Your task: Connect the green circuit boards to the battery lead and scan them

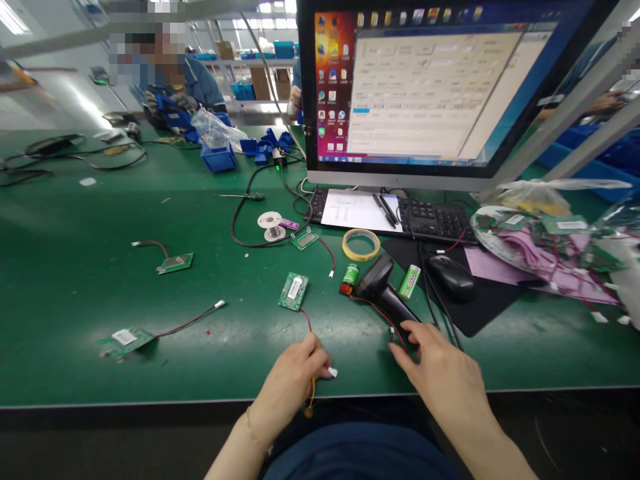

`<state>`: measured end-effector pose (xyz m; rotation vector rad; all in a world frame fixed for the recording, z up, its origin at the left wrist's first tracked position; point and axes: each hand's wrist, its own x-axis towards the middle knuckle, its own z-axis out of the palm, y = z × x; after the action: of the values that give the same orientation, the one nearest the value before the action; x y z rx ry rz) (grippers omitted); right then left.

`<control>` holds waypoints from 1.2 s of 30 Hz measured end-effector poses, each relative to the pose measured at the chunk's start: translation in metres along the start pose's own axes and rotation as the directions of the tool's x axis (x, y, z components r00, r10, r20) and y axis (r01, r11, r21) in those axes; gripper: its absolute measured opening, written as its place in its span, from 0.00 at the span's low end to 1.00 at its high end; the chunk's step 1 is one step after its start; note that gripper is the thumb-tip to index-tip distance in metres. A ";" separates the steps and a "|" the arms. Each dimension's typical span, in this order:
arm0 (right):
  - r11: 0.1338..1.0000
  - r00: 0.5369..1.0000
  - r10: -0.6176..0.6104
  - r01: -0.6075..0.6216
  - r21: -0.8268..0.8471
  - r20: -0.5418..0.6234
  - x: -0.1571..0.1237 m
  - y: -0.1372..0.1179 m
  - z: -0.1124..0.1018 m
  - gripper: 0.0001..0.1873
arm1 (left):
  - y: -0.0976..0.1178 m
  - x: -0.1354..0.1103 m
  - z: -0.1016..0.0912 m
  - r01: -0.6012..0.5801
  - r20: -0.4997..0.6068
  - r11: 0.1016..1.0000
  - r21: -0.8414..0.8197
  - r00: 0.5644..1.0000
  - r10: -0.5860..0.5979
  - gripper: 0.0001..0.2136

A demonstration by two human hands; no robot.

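My left hand (pixel 296 373) is closed round the thin wires of a green circuit board (pixel 293 291) with a white label, which lies on the bench. A white connector (pixel 333 372) pokes out past its fingertips, and a yellow wire (pixel 313 390) with a small round end hangs below. My right hand (pixel 440 363) has thumb and index finger apart, close to the handle of a black barcode scanner (pixel 377 277). Between those fingers lie a red wire and a small connector (pixel 392 331). The wire runs from beside a green battery (pixel 350 277). Whether the fingers touch it is unclear.
More circuit boards (pixel 127 340) with leads lie on the left. Yellow tape (pixel 361 245), a solder spool (pixel 273 227), another green battery (pixel 410 281) and a mouse (pixel 451 277) surround the scanner. Behind stand a keyboard (pixel 440 221) and monitor (pixel 400 177); boards fill a plate (pixel 483 233) at right.
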<state>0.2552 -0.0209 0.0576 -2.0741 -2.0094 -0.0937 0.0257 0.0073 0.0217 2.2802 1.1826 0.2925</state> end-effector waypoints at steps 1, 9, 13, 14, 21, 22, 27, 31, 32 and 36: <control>0.996 0.996 -0.060 0.064 0.055 -0.069 -0.002 -0.004 -0.002 0.08 | 0.003 0.003 0.003 0.024 -0.047 0.997 -0.068 0.999 -0.028 0.05; 0.949 0.991 -0.062 0.096 -0.300 0.120 -0.022 -0.041 0.020 0.18 | 0.016 0.014 0.009 0.224 -0.082 0.913 -0.340 0.960 -0.266 0.04; 0.924 0.991 -0.011 0.062 -0.378 0.136 -0.020 -0.038 0.030 0.20 | 0.015 0.015 0.010 0.222 -0.089 0.893 -0.392 0.957 -0.277 0.05; 0.933 0.993 -0.045 0.082 -0.351 0.114 -0.019 -0.036 0.032 0.20 | 0.014 0.015 0.011 0.202 -0.101 0.891 -0.406 0.960 -0.263 0.06; 0.962 0.982 -0.156 0.175 0.212 -0.103 -0.011 -0.028 0.054 0.11 | 0.012 0.017 0.012 0.116 -0.150 0.919 -0.376 0.971 -0.184 0.09; 0.961 0.990 -0.117 0.134 0.242 -0.082 -0.008 -0.029 0.054 0.11 | 0.013 0.017 0.012 0.128 -0.142 0.923 -0.363 0.971 -0.191 0.09; 0.970 0.995 -0.073 0.055 0.236 0.066 0.001 -0.034 0.048 0.09 | 0.016 0.017 0.011 0.140 -0.134 0.942 -0.306 0.973 -0.188 0.09; 0.929 0.987 -0.159 0.141 0.343 0.025 -0.001 -0.034 0.043 0.09 | 0.017 0.017 0.011 0.145 -0.119 0.957 -0.251 0.976 -0.180 0.10; 0.909 0.983 -0.182 0.165 0.383 0.008 -0.002 -0.034 0.041 0.09 | 0.017 0.017 0.012 0.144 -0.114 0.960 -0.238 0.978 -0.175 0.10; 0.855 0.969 -0.244 0.229 0.465 -0.029 -0.005 -0.033 0.033 0.08 | 0.018 0.018 0.011 0.141 -0.092 0.974 -0.177 0.983 -0.159 0.11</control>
<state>0.2181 -0.0183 0.0293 -1.5344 -2.0445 0.3489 0.0537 0.0091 0.0215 2.0375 1.3231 0.4441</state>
